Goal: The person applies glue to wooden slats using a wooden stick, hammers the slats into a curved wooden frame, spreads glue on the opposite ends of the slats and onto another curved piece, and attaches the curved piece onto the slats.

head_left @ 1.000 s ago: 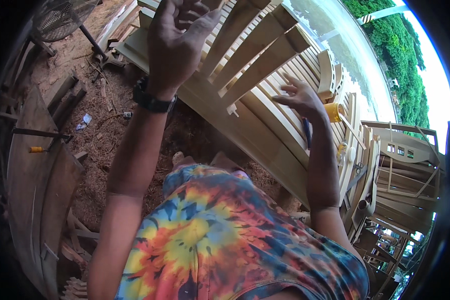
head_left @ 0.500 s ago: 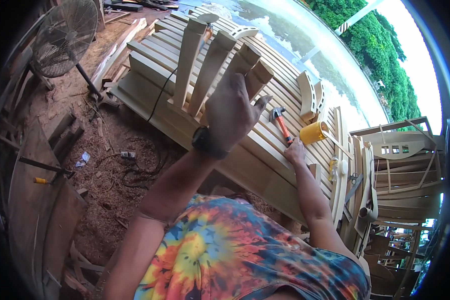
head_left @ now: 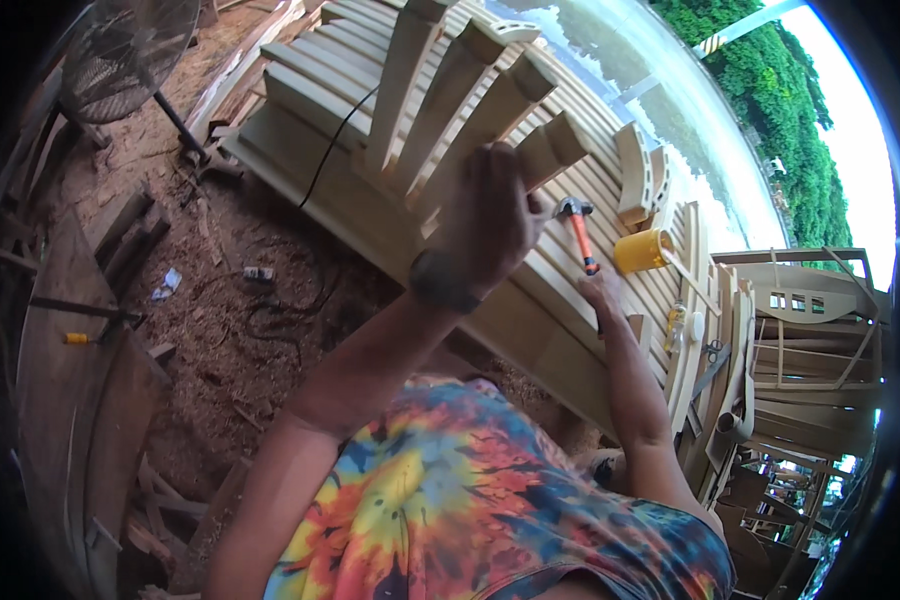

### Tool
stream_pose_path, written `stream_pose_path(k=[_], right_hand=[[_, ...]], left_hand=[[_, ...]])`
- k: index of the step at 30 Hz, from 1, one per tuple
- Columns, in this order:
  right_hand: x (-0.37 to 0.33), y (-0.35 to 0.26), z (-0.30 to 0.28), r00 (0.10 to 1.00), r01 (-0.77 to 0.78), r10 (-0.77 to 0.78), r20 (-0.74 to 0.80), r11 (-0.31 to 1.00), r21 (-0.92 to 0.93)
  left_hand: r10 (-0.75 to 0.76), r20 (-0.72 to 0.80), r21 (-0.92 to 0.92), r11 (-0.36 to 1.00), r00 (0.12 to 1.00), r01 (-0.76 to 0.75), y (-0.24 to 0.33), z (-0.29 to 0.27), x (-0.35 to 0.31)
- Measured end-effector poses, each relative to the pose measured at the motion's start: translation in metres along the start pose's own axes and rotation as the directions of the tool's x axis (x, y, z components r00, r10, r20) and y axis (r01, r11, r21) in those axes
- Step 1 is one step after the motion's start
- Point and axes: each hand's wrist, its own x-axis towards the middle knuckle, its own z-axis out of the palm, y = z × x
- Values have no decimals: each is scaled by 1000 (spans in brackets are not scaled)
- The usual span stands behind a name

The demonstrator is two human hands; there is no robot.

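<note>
Daylight floods in from upper right; sky [head_left: 862, 180] blown out to white. Glare on pale ground [head_left: 705, 140] beyond the slats [head_left: 595, 130]. Dirt floor [head_left: 205, 330] at left dim, shaded, detail muddy. Left hand [head_left: 490, 225] dark, soft with blur. Fisheye bends straight edges; black vignette closes in at the corners, bluish fringe along right rim.

Hammer head [head_left: 573, 207] looks metal — upright boards [head_left: 500, 110], smooth matt wood.

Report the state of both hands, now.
Left hand: at the rightmost upright wooden piece; whether it grips cannot be told.
Right hand: closed, holding the orange-handled hammer.
</note>
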Motion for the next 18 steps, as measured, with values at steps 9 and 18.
stream_pose_path(k=[9, 18], right_hand=[[-75, -39, -119, 964, -143, -107, 245, 568, 810], [-149, -107, -300, 742, 646, -582, -334, 753, 123]], left_hand=[[157, 108, -175, 975, 982, -137, -35, -11, -2], [192, 360, -289, 953, 913, -86, -34, -29, 20]])
